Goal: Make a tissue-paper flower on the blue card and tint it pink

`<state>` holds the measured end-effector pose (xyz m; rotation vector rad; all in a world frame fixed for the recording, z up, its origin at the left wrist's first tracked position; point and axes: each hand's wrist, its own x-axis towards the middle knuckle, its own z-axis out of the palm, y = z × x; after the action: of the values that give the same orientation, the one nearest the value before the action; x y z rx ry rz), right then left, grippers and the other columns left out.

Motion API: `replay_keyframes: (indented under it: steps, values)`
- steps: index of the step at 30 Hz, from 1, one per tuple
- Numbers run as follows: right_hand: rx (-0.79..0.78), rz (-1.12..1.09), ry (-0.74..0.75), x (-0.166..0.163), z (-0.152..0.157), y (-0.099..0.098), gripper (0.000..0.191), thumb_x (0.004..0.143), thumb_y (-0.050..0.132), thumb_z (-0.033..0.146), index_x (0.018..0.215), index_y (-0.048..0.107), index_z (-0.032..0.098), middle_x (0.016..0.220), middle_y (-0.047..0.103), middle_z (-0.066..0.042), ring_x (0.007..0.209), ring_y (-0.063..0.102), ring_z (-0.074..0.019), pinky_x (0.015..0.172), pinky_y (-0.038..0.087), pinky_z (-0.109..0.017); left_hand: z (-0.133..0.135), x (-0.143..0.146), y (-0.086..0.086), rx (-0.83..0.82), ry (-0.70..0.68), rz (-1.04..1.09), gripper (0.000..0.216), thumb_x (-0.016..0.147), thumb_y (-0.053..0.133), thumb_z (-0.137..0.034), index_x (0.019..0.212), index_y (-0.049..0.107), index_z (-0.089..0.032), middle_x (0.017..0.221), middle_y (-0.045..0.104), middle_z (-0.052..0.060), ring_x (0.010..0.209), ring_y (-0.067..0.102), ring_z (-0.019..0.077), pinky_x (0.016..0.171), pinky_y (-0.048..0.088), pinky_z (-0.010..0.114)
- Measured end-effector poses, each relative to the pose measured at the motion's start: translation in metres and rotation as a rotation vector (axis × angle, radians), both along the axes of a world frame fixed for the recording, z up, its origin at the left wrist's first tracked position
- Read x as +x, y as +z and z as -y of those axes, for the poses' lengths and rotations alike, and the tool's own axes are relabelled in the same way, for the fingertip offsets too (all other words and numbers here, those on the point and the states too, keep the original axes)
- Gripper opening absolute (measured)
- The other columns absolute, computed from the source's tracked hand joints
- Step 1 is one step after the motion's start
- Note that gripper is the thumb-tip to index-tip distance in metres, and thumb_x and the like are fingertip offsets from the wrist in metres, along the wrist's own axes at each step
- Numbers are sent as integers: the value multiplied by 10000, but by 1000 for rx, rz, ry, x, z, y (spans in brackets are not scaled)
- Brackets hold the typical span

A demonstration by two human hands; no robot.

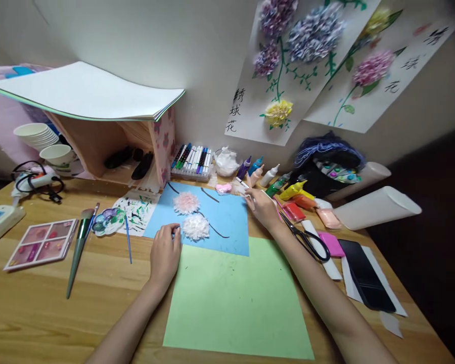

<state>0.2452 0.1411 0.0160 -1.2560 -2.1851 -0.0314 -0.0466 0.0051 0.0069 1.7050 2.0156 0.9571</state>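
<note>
A sheet of blue paper [231, 217] lies in front of me, partly over a green sheet [235, 303]. On the blue sheet sit a pink ruffled flower [186, 203] and a white one [196, 227], with dark curved strips beside them. My left hand [166, 251] rests at the blue sheet's lower left edge, fingers curled. Something small and dark shows at its fingertips; I cannot make out what. Over the blue sheet's upper right corner, my right hand [263, 206] reaches out, fingers apart, close to small white pieces and a lump of pink clay [223, 189].
Paint bottles [256, 174], a marker box [191, 161] and a bowl of white material [226, 161] line the back. Scissors [305, 237], clay packs [330, 244] and a phone [367, 274] lie right. Brushes [79, 247] and a palette [41, 243] are left.
</note>
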Motion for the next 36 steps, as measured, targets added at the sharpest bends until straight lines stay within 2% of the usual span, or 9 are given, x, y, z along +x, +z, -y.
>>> replay_keyframes:
  steps: [7,12,13,15,18,22,27,32,36]
  values:
    - [24,10,-90,-17,-27,-13,154,852,455,130,729,539,169,678,621,-81,676,574,-208,576,386,-284,-1,-1,0,-12,6,27,295,928,359,-394,987,555,-181,994,619,93,955,552,258,852,439,429]
    - [41,-109,-111,-27,2,7,100,831,475,122,783,541,178,748,647,-64,692,604,-185,638,442,-285,3,2,5,42,94,105,335,927,362,-413,1083,535,-173,983,587,88,886,557,222,813,455,392]
    - [27,-148,-83,-30,14,13,80,829,489,128,813,542,185,791,660,-56,716,621,-178,665,464,-287,5,4,8,69,102,123,342,928,363,-415,1103,529,-172,988,574,87,873,553,210,803,457,375]
    - [-125,-363,109,-39,42,25,62,803,554,141,830,549,196,840,673,-46,790,650,-182,735,499,-306,10,8,15,113,43,149,333,927,379,-411,1111,536,-183,993,554,78,847,540,190,783,454,341]
    - [-405,-516,368,-55,78,35,45,805,579,153,807,554,191,823,675,-37,777,662,-163,718,516,-292,17,16,24,73,-187,183,298,917,429,-392,1116,558,-212,972,560,59,839,534,175,752,445,304]
    - [-582,-564,464,-72,102,30,28,811,587,167,800,566,181,810,671,-41,729,647,-145,672,507,-273,24,26,26,-15,-389,215,236,891,500,-378,1036,601,-222,889,586,40,849,539,175,755,425,291]
    - [-571,-569,449,-76,107,16,92,829,604,270,812,597,180,801,675,-48,728,641,-153,662,500,-276,25,27,20,-36,-345,244,212,913,463,-336,837,603,-196,787,580,18,733,516,144,682,400,264]
    - [-450,-667,456,-70,111,5,522,976,252,360,588,554,185,554,589,-32,517,530,-130,539,434,-275,23,24,15,-51,-268,170,186,886,511,-332,820,634,-209,788,608,15,759,530,152,687,403,269]
    - [-390,-551,505,-73,111,1,502,981,238,305,589,531,191,539,549,-15,507,498,-117,541,416,-261,22,24,15,-45,-233,94,171,873,535,-320,805,648,-212,791,624,18,796,540,163,699,402,278]
